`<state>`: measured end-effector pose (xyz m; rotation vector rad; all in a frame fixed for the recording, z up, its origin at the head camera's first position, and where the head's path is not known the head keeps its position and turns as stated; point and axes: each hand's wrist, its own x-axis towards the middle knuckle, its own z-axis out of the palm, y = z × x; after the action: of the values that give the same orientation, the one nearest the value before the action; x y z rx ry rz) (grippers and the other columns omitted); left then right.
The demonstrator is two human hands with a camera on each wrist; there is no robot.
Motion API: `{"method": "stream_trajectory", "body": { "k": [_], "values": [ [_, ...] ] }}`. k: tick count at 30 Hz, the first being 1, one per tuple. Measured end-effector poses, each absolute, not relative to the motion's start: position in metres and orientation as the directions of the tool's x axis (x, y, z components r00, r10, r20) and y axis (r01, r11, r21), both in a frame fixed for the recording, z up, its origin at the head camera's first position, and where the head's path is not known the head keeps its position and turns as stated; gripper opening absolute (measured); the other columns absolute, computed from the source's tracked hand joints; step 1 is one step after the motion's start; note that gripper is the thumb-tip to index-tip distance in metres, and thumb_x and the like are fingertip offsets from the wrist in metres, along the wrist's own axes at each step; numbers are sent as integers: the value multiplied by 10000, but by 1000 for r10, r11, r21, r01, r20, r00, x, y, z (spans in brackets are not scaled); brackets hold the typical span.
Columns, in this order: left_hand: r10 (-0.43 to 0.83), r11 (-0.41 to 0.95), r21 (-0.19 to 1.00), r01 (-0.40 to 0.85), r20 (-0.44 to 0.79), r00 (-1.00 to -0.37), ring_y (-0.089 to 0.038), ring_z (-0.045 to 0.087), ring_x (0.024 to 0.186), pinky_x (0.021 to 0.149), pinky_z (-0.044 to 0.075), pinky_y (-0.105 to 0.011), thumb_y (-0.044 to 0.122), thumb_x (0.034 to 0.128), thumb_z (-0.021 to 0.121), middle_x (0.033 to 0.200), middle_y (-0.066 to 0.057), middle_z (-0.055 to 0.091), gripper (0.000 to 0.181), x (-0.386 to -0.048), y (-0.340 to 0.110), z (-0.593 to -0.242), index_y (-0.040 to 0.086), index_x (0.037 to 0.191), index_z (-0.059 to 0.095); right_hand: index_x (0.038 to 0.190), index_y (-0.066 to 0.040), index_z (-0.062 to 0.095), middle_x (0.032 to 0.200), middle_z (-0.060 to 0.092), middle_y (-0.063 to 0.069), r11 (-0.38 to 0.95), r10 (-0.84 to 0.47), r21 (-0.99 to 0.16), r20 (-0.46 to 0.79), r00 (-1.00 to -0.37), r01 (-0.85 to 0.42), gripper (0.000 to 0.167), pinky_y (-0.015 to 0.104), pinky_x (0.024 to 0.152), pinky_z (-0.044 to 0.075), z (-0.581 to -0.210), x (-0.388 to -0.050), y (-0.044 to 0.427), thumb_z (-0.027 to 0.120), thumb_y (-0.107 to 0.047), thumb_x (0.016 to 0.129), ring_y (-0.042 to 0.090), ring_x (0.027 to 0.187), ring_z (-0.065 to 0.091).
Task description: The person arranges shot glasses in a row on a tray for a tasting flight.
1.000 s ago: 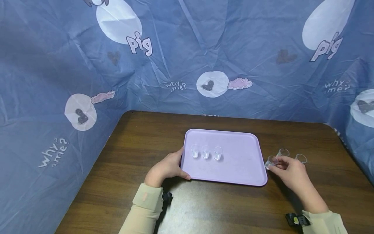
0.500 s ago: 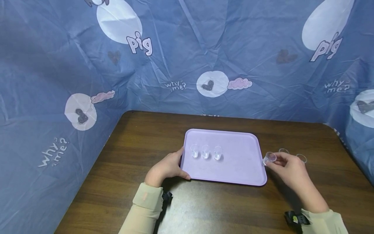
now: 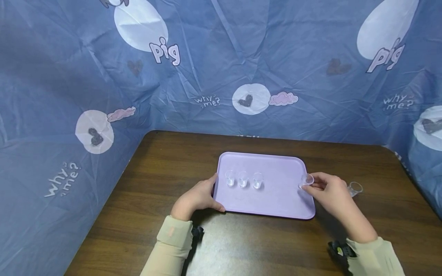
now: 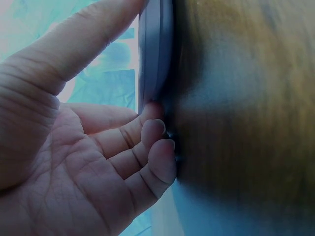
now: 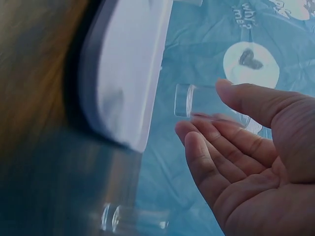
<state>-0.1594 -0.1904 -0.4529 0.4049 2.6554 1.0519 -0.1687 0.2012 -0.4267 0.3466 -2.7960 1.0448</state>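
My right hand pinches a clear shot glass between thumb and fingertips, just over the right edge of a lilac tray. In the right wrist view this held glass is off the surface, apart from the tray. My left hand holds the tray's near left corner, thumb at the front and fingers along the left side. The left wrist view has its curled fingers touching the tray rim. Three shot glasses stand in a row on the tray, the rightmost glass near its middle.
Right of the tray, another shot glass stands on the brown wooden table, partly behind the right hand. A blue printed cloth hangs around the table's back and sides.
My right hand has carried the shot glass leftward from the table to above the tray's right edge. A glass behind that hand is now hidden. My left hand and the tray stay put.
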Motion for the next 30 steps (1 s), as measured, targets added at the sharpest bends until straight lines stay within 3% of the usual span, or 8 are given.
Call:
{"method": "stream_trajectory", "body": {
  "k": [10,19,30],
  "values": [
    [340,709,688,154,-141,-930,-283,589,1107,980,456,-448,208,628,1000,1282,-208,610,1160,-160,-190,-453,-32,1539,324,1042,37,725,916,737,117,697,-205,-672,147,-968,-250,303,394,705,574,-425,-176,171,851,-153,842,258,839,713],
    [342,708,689,155,-142,-929,-278,583,1114,986,453,-445,209,627,1000,1289,-210,606,1148,-160,-189,-454,-44,1529,337,1010,23,738,889,743,97,662,-232,-693,171,-958,-284,262,314,683,567,-436,-185,154,858,-107,816,231,817,724],
    [328,714,684,147,-142,-934,-302,570,1171,1014,438,-453,213,619,1004,1361,-237,565,1194,-159,-189,-454,-54,1548,302,1005,41,711,923,725,118,611,-258,-746,130,-957,-266,253,323,697,574,-445,-191,137,845,-50,810,245,836,717]
  ]
}}
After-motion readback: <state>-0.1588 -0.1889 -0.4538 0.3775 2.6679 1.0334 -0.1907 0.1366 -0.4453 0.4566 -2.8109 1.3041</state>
